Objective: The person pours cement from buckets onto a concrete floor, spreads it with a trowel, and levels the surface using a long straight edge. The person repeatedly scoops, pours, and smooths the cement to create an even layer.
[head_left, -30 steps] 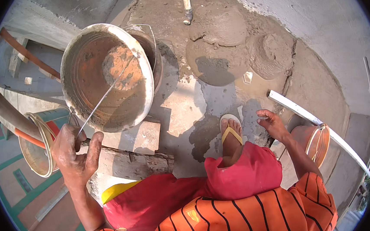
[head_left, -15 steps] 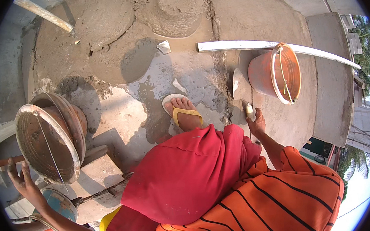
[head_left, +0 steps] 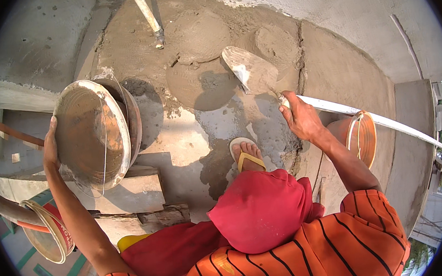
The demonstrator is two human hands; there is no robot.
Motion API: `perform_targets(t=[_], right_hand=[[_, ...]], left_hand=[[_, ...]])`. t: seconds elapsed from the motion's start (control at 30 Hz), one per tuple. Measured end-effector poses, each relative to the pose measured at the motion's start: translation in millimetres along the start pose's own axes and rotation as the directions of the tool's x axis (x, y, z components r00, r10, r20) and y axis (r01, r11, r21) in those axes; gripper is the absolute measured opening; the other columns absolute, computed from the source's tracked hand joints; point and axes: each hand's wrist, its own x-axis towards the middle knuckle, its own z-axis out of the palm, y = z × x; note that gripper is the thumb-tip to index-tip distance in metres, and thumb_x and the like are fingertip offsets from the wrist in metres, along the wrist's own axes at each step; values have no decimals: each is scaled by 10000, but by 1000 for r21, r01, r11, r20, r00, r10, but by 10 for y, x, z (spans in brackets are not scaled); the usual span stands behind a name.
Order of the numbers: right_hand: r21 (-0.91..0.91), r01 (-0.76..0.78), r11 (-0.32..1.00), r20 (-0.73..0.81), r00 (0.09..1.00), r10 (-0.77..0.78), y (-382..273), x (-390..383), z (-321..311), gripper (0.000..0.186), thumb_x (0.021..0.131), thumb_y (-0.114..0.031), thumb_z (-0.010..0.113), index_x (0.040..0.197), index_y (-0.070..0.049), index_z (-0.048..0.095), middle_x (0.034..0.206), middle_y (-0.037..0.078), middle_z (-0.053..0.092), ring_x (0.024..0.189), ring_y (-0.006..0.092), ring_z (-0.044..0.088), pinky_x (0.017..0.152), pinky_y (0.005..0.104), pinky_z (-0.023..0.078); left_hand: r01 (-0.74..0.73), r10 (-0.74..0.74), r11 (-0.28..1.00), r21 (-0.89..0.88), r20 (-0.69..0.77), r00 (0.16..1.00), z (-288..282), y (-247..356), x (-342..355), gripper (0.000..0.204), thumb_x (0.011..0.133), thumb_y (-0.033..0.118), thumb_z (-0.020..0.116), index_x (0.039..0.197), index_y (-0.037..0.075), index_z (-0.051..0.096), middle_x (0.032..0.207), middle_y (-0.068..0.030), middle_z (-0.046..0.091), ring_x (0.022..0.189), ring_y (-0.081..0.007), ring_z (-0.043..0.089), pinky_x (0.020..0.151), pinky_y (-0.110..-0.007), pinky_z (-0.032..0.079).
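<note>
My right hand is closed round the handle of a trowel, its broad blade smeared with mortar. The blade extends over the wet grey mortar spread on the floor. On the left, my left hand grips the outer side of a mortar-caked bucket near its rim. That bucket is tilted with its mouth toward me, and another bucket nests against it. A thin wire handle hangs across the mouth.
An orange bucket lies tilted at the right, behind my forearm. A long white bar runs past it. A wooden-handled tool stands in the mortar at the far side. A smaller pail is at lower left. My sandalled foot is on the floor.
My right hand has taken up the trowel from the floor beside the orange bucket and carried it forward-left over the mortar. My left hand has gone from open beside the bucket to holding it.
</note>
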Motion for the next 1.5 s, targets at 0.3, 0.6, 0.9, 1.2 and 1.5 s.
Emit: perform_targets(t=[0.3, 0.6, 0.9, 1.2, 1.5], right_hand=[[-532, 110, 839, 183, 983, -13, -109, 2525, 291, 338, 959, -269, 452, 1164, -1, 450, 1007, 278, 656, 923, 440, 646, 812, 508, 508], [-281, -223, 933, 599, 719, 352, -716, 2809, -540, 378, 968, -351, 442, 1092, -8, 541, 692, 62, 544, 525, 190, 567, 432, 375, 495], [291, -496, 818, 631, 742, 226, -807, 1274, 304, 410, 987, -405, 408, 1103, -23, 502, 689, 18, 482, 487, 122, 515, 400, 301, 480], [-171, 133, 976, 493, 869, -32, -970, 908, -338, 469, 983, -363, 409, 1217, 38, 466, 815, 209, 643, 647, 299, 644, 700, 446, 536], [-386, 5, 922, 260, 960, 104, -225, 1098, 1039, 414, 929, -259, 447, 1152, 88, 486, 982, 282, 666, 967, 437, 645, 848, 508, 507]], left_hand=[[-42, 39, 998, -41, -57, 998, 58, -32, -97, 734, 951, 559, 470, 1388, -30, 451, 1344, -174, 527, 1192, -244, 538, 1017, -333, 410], [19, -25, 995, -98, -67, 997, -44, -171, -77, 745, 937, 562, 489, 1383, -33, 456, 1328, -177, 539, 1177, -243, 551, 1012, -332, 413], [67, -57, 988, -137, 78, 995, 67, -95, 130, 772, 910, 598, 511, 1373, -18, 476, 1290, -160, 573, 1156, -236, 572, 991, -321, 435], [62, -63, 992, -113, -7, 998, -80, -245, 91, 832, 860, 625, 569, 1375, -21, 471, 1324, -161, 553, 1179, -268, 562, 1009, -358, 431], [35, -40, 987, -156, -29, 999, -2, -280, 8, 881, 838, 656, 568, 1405, -6, 437, 1378, -179, 507, 1267, -286, 489, 1076, -391, 353]])
